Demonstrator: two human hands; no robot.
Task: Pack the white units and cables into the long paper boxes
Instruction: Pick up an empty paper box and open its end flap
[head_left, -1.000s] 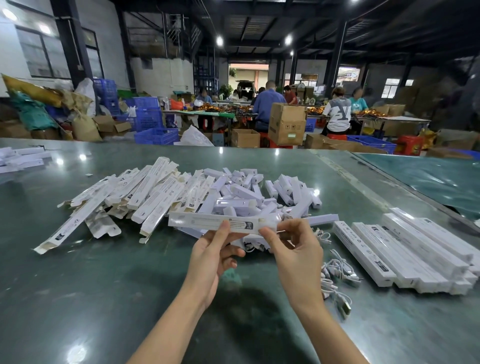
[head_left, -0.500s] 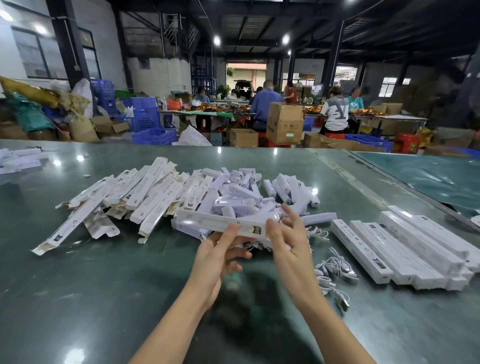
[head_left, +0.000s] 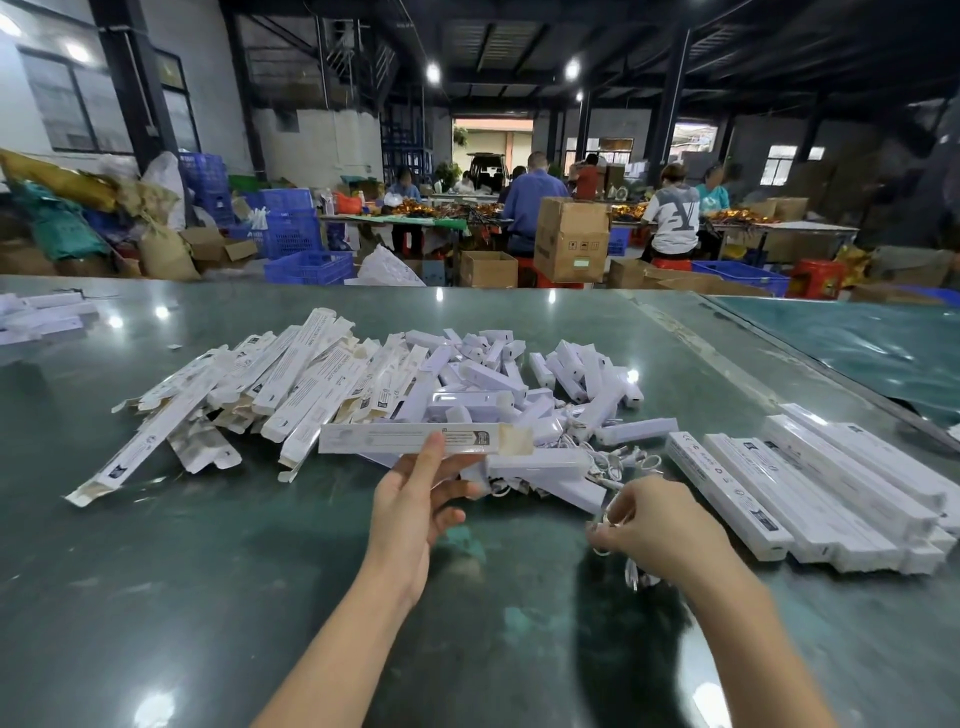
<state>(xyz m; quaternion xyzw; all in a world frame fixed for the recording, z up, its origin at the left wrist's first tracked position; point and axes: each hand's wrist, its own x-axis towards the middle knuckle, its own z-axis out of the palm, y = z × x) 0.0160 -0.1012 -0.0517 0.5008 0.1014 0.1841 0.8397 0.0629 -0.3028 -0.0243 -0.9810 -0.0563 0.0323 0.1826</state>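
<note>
Behind the green table (head_left: 156, 545) stretches a dim workshop where other people sit packing at far benches. On the table lies a heap of flat unfolded boxes (head_left: 270, 384) to the left, a pile of white units (head_left: 519, 384) in the middle, and a neat row of packed boxes (head_left: 810, 483) to the right. The left hand (head_left: 415, 504) holds one long paper box (head_left: 415, 437) level above the near edge of the pile, thumb on its front face and fingers behind, with the flap at its right end open. The right hand (head_left: 654, 525) is curled down at the tangle of cables (head_left: 618, 467) near the packed row, fingers pinching a cable (head_left: 602, 525); how firmly it is gripped is hard to tell. The step in hand looks like fetching a cable for the open box. Next, the cable probably has to be lifted free of the tangle and fed into the open right end, with the left hand keeping the box steady
</note>
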